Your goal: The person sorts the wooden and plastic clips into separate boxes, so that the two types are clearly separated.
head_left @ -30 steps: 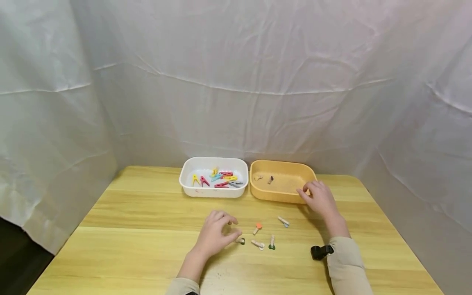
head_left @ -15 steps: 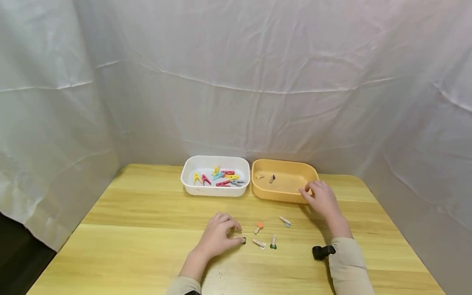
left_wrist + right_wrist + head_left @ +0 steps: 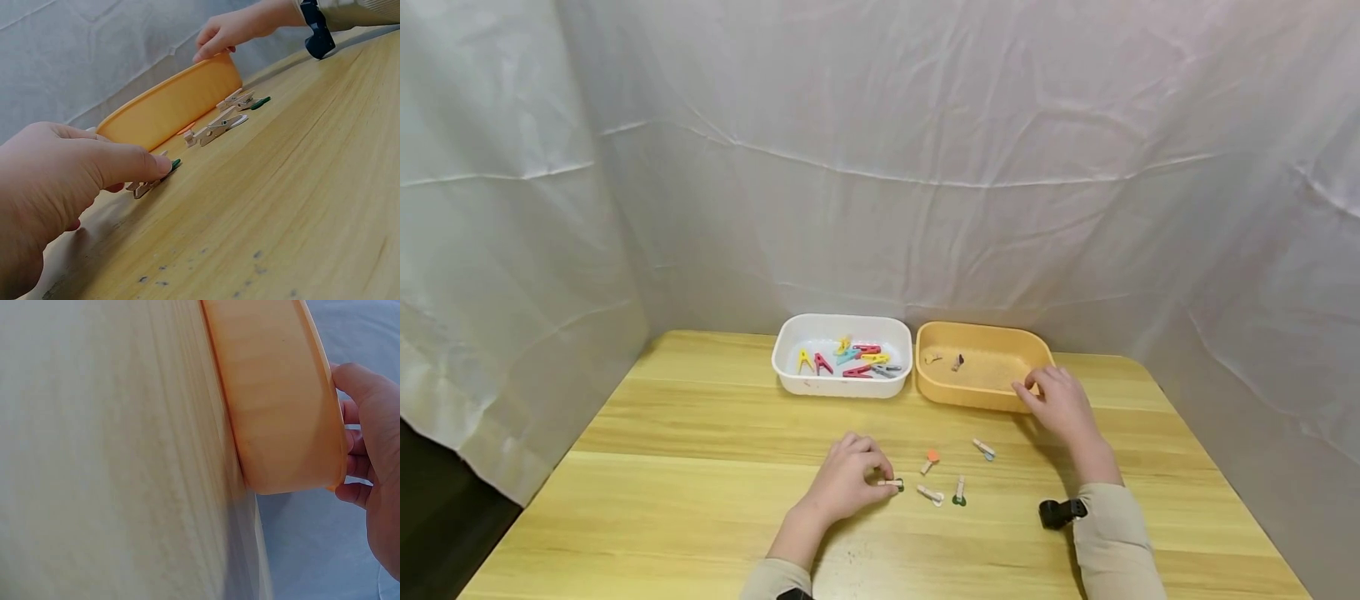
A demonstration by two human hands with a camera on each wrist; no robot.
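On the wooden worktop (image 3: 700,433), the left hand (image 3: 846,482) pinches a small wooden clothespin (image 3: 891,482) with a green tip, a grip the left wrist view shows as thumb pressed on the peg lying flat on the wood. The right hand (image 3: 1056,404) holds the rim of the orange tray (image 3: 973,396), and only the right wrist view shows its fingers curled over the far edge. Half a second ago the peg lay hidden under the left fingers; the right hand has stayed put.
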